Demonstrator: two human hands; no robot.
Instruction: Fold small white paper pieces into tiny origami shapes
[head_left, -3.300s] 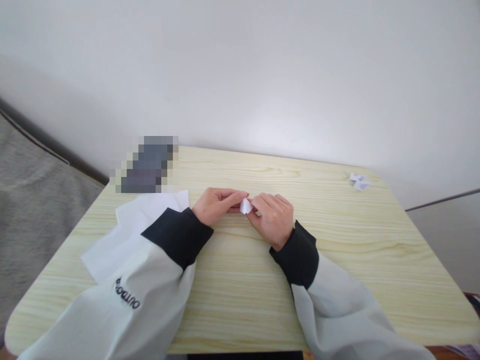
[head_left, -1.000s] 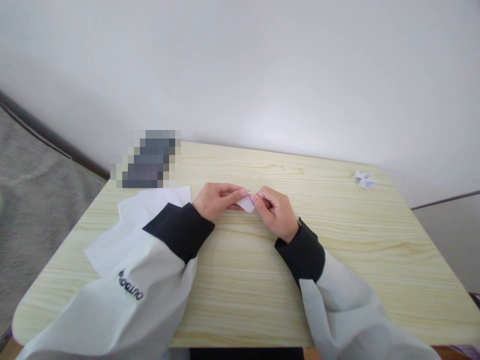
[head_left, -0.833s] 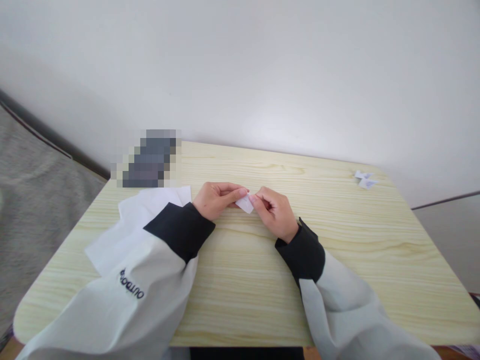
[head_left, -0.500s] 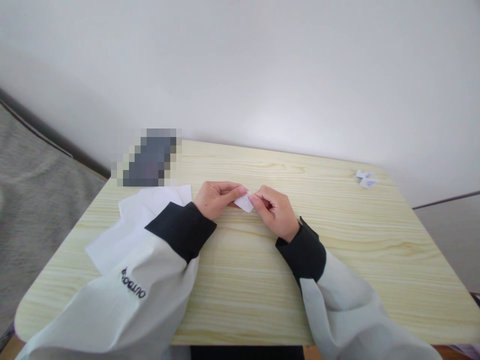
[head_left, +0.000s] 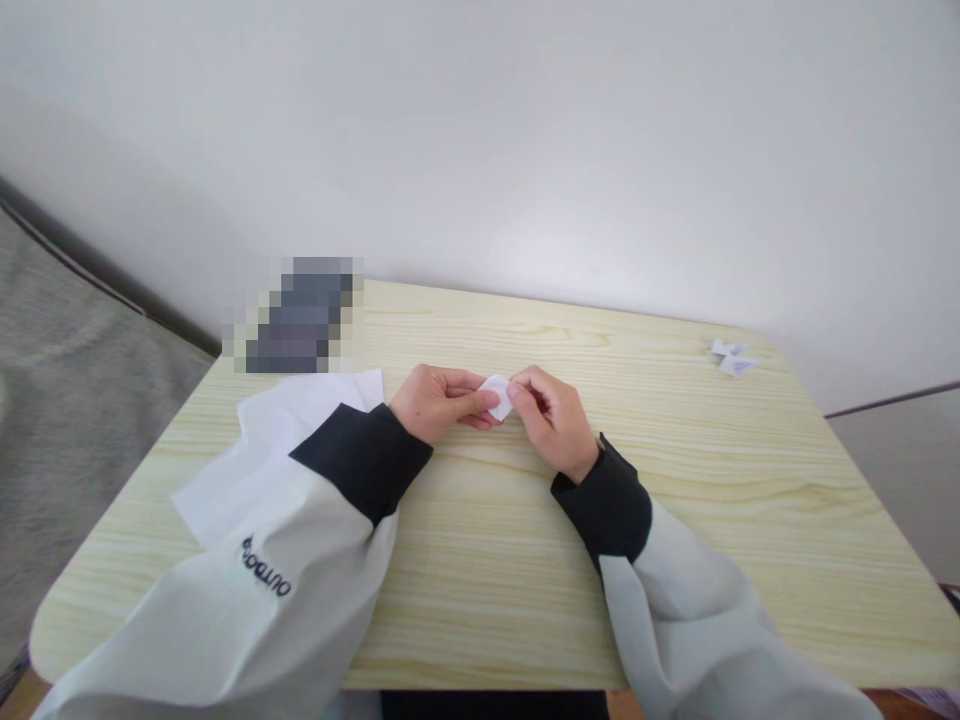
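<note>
A small folded piece of white paper (head_left: 498,396) is held between my two hands above the middle of the table. My left hand (head_left: 441,402) pinches its left side, with the thumb lying across the front and the fingers behind. At the paper's right edge, the thumb and forefinger of my right hand (head_left: 551,415) grip it, the other fingers curled in. Loose sheets of white paper (head_left: 262,440) lie to the left, partly covered by my left sleeve.
Small folded white paper pieces (head_left: 733,360) rest at the table's far right corner. A dark, pixelated object (head_left: 300,318) lies at the far left. The wooden table (head_left: 495,590) meets a white wall behind; grey fabric (head_left: 90,430) is left of it.
The small paper has turned in my fingers and now shows a more upright face. My left thumb has shifted lower across it, and my right fingertips have moved slightly up along its edge.
</note>
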